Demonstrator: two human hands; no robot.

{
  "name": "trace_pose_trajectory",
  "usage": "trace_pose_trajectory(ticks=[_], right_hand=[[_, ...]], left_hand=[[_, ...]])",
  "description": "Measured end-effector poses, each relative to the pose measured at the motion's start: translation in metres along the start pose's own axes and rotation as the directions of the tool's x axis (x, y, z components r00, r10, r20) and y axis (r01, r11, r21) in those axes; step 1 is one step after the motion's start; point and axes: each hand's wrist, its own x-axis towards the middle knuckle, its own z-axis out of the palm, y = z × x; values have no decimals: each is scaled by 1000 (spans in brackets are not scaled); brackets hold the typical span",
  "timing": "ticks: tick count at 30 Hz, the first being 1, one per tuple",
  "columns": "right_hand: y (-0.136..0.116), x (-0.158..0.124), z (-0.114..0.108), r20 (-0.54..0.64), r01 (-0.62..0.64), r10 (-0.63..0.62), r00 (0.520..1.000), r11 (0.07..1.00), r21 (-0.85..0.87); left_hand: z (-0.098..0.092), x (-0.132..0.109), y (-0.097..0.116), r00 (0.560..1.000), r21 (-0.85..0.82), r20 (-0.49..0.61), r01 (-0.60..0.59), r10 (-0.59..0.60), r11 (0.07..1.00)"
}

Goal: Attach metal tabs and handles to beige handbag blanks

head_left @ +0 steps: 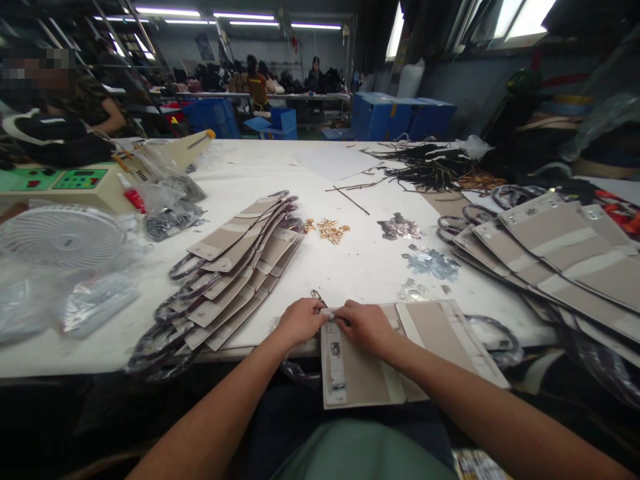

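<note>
Beige and stiff-looking, the bag panel (360, 377) lies across the near edge of the white table (350, 267), its lower part hanging off toward the person's lap. A small metal fitting (335, 349) sits near its left side. The left hand (300, 321) is at the panel's upper left corner, fingers curled in narrow and pinching the top edge. The right hand (367, 328) rests on the same edge just beside it, fingers bent down and closed on the panel; the 2 hands almost touch. A small metal clip (317, 295) lies on the table just above the left hand. A second beige panel (440, 333) lies against the first on its right.

To the left, a fanned stack of panels (235, 267) with dark loop handles spreads toward the table edge. A larger stack (560, 247) fills the right side, each piece with metal eyelets near its top. Between them lie a heap of gold fittings (333, 230) and 2 patches of silver metal pieces (400, 228), with a tangle of black strips (430, 167) farther back.

At the far left stands a machine with a green control panel (75, 179); its markings are too small to read. A red-capped bottle (133, 198) and a white round grille (60, 237) in clear plastic sit near it. Another person in dark clothes (55, 130) sits behind the machine, and blue crates (400, 117) stand beyond the table.
</note>
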Motion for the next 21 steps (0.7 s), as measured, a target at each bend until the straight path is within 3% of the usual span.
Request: trace_pose_trajectory(ticks=[3, 5, 7, 10, 12, 15, 18, 21], right_hand=[[5, 6, -9, -54, 29, -19, 998, 980, 198], [5, 10, -22, -180, 49, 34, 983, 898, 438], [3, 14, -35, -314, 95, 173, 934, 725, 683], [-4, 21, -46, -361, 213, 365, 858, 387, 897], [-10, 28, -42, -346, 285, 453, 822, 199, 938], [-16, 39, -28, -310, 356, 550, 776, 24, 934], [-17, 46, -17, -272, 383, 604, 749, -60, 922], [-15, 48, -13, -275, 405, 623, 732, -75, 911]], left_hand=[[2, 5, -2, 999, -83, 44, 33, -30, 996], [4, 6, -2, 996, -148, 69, 68, -58, 987], [5, 6, -3, 992, -211, 88, 110, -94, 971], [6, 8, -3, 984, -285, 112, 168, -141, 944], [6, 11, -3, 979, -318, 125, 194, -161, 928], [7, 14, -5, 975, -346, 131, 215, -180, 913], [9, 14, -6, 973, -360, 128, 228, -194, 905], [11, 14, -9, 972, -368, 125, 230, -197, 901]])
